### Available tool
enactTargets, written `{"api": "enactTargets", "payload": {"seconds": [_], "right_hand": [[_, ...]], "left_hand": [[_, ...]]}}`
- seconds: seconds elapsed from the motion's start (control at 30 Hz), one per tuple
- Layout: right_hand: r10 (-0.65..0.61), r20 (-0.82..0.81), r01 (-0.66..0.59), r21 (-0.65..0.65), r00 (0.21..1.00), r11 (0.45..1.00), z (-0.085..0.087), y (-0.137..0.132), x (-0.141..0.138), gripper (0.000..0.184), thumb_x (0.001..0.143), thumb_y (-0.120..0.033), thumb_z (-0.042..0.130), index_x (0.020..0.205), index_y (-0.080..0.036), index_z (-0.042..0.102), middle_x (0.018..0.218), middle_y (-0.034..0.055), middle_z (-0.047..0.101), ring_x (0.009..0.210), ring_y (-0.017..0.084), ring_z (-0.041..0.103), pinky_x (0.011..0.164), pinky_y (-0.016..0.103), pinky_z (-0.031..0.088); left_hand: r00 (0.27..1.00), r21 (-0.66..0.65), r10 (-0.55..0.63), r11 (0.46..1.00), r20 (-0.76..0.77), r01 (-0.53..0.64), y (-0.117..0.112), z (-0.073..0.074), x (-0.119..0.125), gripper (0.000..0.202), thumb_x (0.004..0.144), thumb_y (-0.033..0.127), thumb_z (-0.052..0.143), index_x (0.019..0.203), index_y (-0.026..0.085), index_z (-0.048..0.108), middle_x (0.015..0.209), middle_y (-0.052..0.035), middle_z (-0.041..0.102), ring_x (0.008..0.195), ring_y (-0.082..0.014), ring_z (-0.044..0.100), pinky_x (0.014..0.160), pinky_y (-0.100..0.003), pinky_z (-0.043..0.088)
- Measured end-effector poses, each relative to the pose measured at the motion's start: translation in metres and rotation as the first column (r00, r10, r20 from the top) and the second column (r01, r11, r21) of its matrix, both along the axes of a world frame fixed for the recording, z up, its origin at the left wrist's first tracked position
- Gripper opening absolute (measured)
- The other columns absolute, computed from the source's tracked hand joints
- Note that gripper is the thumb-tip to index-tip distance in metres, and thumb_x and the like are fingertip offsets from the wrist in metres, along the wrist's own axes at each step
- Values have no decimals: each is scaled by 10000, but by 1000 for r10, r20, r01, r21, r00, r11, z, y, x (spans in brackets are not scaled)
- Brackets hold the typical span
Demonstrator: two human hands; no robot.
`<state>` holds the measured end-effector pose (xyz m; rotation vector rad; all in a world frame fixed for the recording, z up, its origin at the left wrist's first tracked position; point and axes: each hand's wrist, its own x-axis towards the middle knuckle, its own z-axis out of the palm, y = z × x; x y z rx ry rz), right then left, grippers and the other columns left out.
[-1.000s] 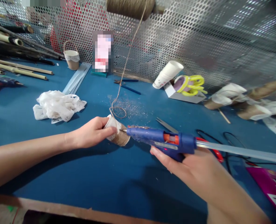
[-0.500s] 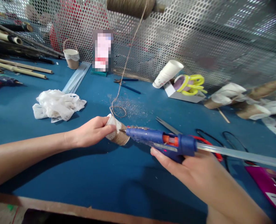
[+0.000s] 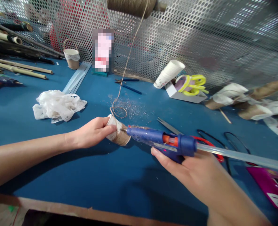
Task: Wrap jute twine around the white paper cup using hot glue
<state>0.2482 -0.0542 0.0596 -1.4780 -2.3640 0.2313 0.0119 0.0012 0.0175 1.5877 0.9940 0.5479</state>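
My left hand (image 3: 93,133) is closed around the rim end of a paper cup (image 3: 122,138), which lies tilted in the air over the blue table. Brown twine wraps the cup's lower part, and its loose strand (image 3: 119,112) loops away behind it. In my right hand (image 3: 193,172) is a blue glue gun (image 3: 157,139), with a long clear glue stick (image 3: 237,155) sticking out of its back. The gun's nozzle points left and meets the twine-wrapped side of the cup; whether glue is coming out is too small to tell.
A twine spool (image 3: 131,7) hangs above, its strand running down to the cup. Scissors (image 3: 169,125) lie behind the gun. Further back are pliers (image 3: 129,86), stacked paper cups (image 3: 168,74) and a finished-looking small bucket (image 3: 72,59). A white plastic bundle (image 3: 59,105) sits left.
The glue gun has shifted very slightly left along the cup. Both hands keep their hold, and the cup stays nearly in place.
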Motion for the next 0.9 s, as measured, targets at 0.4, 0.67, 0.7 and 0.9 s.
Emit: {"api": "enactTargets", "payload": {"seconds": [0.4, 0.67, 0.7, 0.9], "right_hand": [[-20, -69, 18, -27, 997, 999, -2, -5, -1, 158, 800, -358, 533, 861, -245, 625, 783, 43, 696, 717, 255, 662, 604, 390, 521], [-39, -53, 34, -88, 998, 996, -2, -7, 2, 158, 803, -361, 536, 869, -252, 630, 772, 26, 684, 735, 240, 659, 641, 376, 519], [-42, -52, 37, -95, 998, 995, -1, -7, 2, 149, 806, -352, 532, 856, -249, 628, 771, 24, 689, 718, 234, 660, 627, 366, 519], [-30, -55, 23, -109, 998, 994, 1, -7, -2, 132, 815, -320, 519, 830, -234, 619, 784, 18, 706, 689, 214, 667, 580, 328, 514]], "left_hand": [[999, 14, -22, 1000, 30, 22, 1, -1, -1, 297, 837, 269, 387, 956, 108, 606, 966, -66, 669, 896, -204, 602, 806, -293, 449], [999, 23, -21, 1000, 27, 21, 0, -1, -1, 300, 834, 262, 393, 963, 98, 608, 989, -68, 674, 900, -199, 606, 804, -285, 451], [999, 23, -26, 999, 30, 25, 0, -1, -1, 300, 834, 259, 392, 969, 99, 607, 996, -65, 673, 914, -200, 605, 815, -285, 450], [999, 19, -30, 999, 18, 29, 0, 0, -1, 304, 833, 267, 396, 980, 100, 602, 1011, -71, 667, 951, -219, 603, 857, -310, 448]]}}
